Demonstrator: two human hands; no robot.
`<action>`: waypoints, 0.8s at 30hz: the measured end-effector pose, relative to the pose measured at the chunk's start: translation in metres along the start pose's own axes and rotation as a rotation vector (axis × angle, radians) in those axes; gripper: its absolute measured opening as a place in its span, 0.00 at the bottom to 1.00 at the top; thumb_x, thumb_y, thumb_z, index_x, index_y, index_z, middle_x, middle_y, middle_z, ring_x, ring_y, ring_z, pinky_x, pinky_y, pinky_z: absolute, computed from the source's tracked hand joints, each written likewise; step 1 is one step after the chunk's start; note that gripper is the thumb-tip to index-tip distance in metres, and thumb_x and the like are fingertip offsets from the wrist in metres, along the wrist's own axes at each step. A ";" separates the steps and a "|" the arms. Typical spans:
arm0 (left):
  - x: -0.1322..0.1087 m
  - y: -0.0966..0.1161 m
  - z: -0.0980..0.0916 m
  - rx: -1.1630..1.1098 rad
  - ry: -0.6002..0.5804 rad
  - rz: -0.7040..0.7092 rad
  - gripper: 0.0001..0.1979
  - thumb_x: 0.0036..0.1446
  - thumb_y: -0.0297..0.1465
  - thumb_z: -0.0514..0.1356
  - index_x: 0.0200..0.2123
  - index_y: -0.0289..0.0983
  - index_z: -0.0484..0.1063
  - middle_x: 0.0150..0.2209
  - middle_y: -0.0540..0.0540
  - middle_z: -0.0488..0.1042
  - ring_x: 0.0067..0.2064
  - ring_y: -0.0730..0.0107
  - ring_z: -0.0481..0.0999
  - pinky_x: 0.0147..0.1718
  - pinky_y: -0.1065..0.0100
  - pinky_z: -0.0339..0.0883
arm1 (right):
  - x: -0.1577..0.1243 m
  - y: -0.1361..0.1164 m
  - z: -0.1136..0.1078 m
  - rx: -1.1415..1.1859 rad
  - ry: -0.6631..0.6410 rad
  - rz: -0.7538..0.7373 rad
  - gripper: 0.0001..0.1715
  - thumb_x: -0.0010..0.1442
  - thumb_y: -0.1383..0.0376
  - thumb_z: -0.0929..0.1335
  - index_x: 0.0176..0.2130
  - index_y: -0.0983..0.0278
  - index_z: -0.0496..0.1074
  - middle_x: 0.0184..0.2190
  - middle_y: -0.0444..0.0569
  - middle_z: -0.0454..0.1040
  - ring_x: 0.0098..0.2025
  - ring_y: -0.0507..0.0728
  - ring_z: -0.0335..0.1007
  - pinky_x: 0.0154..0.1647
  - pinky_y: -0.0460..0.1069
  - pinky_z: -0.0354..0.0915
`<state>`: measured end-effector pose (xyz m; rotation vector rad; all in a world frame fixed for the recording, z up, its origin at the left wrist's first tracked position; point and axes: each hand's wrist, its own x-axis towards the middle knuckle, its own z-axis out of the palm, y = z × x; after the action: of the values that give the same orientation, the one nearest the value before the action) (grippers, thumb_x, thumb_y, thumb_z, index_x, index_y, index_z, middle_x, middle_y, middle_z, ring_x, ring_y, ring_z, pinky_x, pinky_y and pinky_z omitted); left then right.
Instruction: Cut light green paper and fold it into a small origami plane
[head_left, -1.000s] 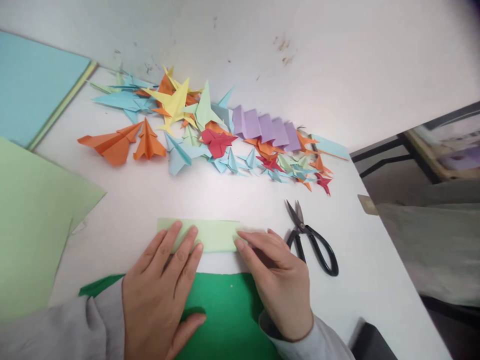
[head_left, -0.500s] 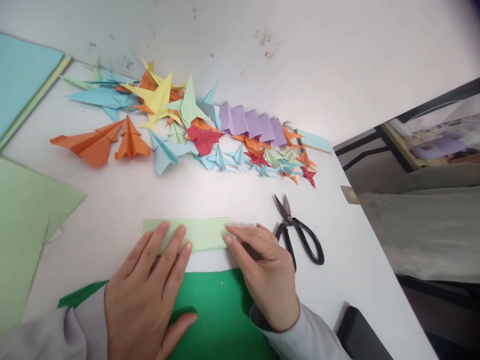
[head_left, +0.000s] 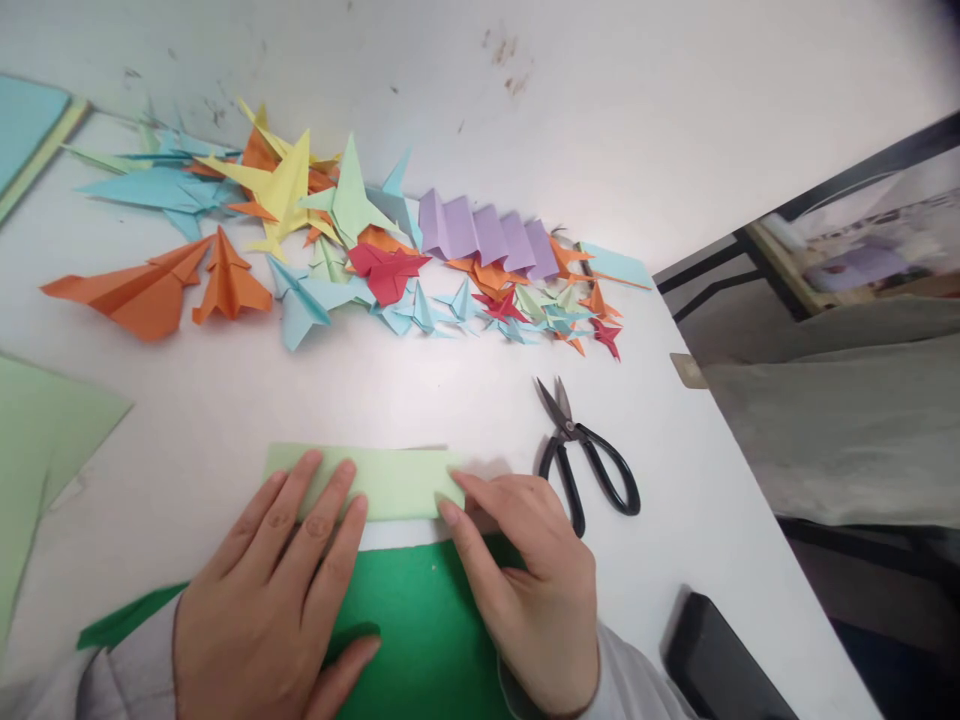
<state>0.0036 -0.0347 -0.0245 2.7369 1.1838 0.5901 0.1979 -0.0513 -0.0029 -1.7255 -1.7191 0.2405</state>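
A folded strip of light green paper (head_left: 390, 478) lies flat on the white table (head_left: 420, 390). My left hand (head_left: 274, 590) rests on the strip's left half, fingers stretched out flat. At the strip's right end my right hand (head_left: 525, 590) presses down with fingertips extended. Both hands lie partly on a dark green sheet (head_left: 420, 630) at the near edge. Black scissors (head_left: 585, 455) lie closed just right of my right hand.
Several folded paper planes and stars in orange, blue, yellow, red (head_left: 300, 240) and a purple accordion fold (head_left: 487, 230) lie along the wall. Light green sheets (head_left: 37, 440) sit at the left, a dark phone (head_left: 720, 665) near the front right edge.
The view has shifted, so everything sits further left in the frame. Both hands stay flat on the green strip; my right fingers have slid slightly left along its right end.
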 end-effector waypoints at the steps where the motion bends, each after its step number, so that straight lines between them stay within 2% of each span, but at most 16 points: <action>1: 0.000 0.000 0.001 0.002 0.019 0.004 0.28 0.57 0.44 0.50 0.52 0.29 0.66 0.60 0.34 0.62 0.62 0.43 0.55 0.59 0.50 0.48 | -0.001 0.000 0.000 -0.046 0.014 -0.010 0.11 0.56 0.68 0.68 0.42 0.64 0.73 0.28 0.47 0.69 0.33 0.55 0.66 0.35 0.52 0.67; 3: 0.000 0.000 0.002 0.007 0.029 0.010 0.28 0.57 0.44 0.49 0.52 0.28 0.66 0.59 0.34 0.62 0.62 0.42 0.56 0.58 0.50 0.49 | -0.002 -0.001 -0.001 -0.104 0.041 0.011 0.15 0.57 0.67 0.67 0.46 0.64 0.71 0.34 0.51 0.68 0.33 0.54 0.66 0.33 0.51 0.68; 6: 0.001 -0.001 0.002 0.016 0.021 0.017 0.28 0.57 0.44 0.50 0.52 0.28 0.66 0.59 0.33 0.63 0.61 0.41 0.56 0.58 0.50 0.49 | -0.005 -0.003 -0.002 -0.068 0.047 0.095 0.20 0.59 0.66 0.65 0.51 0.65 0.66 0.42 0.53 0.65 0.23 0.47 0.62 0.23 0.46 0.66; 8: 0.001 -0.001 0.001 0.014 0.017 0.020 0.28 0.57 0.44 0.50 0.53 0.29 0.66 0.59 0.33 0.62 0.61 0.40 0.56 0.57 0.49 0.49 | -0.006 -0.003 -0.001 -0.002 -0.004 0.125 0.19 0.60 0.67 0.65 0.52 0.64 0.65 0.39 0.50 0.68 0.18 0.44 0.57 0.19 0.44 0.63; 12: 0.000 -0.001 0.002 0.001 0.012 0.020 0.26 0.56 0.42 0.51 0.54 0.33 0.65 0.60 0.34 0.62 0.61 0.40 0.56 0.57 0.48 0.49 | -0.004 -0.002 0.001 0.079 -0.076 0.111 0.15 0.60 0.68 0.65 0.48 0.66 0.69 0.26 0.44 0.69 0.21 0.47 0.63 0.22 0.43 0.65; 17: 0.000 0.000 0.001 -0.005 0.018 0.015 0.26 0.56 0.42 0.52 0.53 0.33 0.66 0.59 0.34 0.62 0.61 0.39 0.57 0.56 0.48 0.50 | -0.003 -0.004 0.003 0.139 -0.061 0.083 0.11 0.59 0.71 0.65 0.42 0.68 0.74 0.29 0.48 0.71 0.22 0.47 0.64 0.22 0.42 0.64; 24: 0.001 0.000 -0.001 -0.003 0.013 0.040 0.26 0.56 0.42 0.52 0.53 0.32 0.66 0.59 0.33 0.62 0.60 0.38 0.58 0.55 0.47 0.50 | -0.002 -0.004 0.003 0.144 -0.084 0.104 0.12 0.59 0.70 0.65 0.42 0.68 0.74 0.28 0.47 0.71 0.22 0.47 0.64 0.22 0.43 0.63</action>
<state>0.0037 -0.0337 -0.0236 2.7639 1.1328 0.6142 0.1925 -0.0528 -0.0040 -1.7213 -1.6301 0.4780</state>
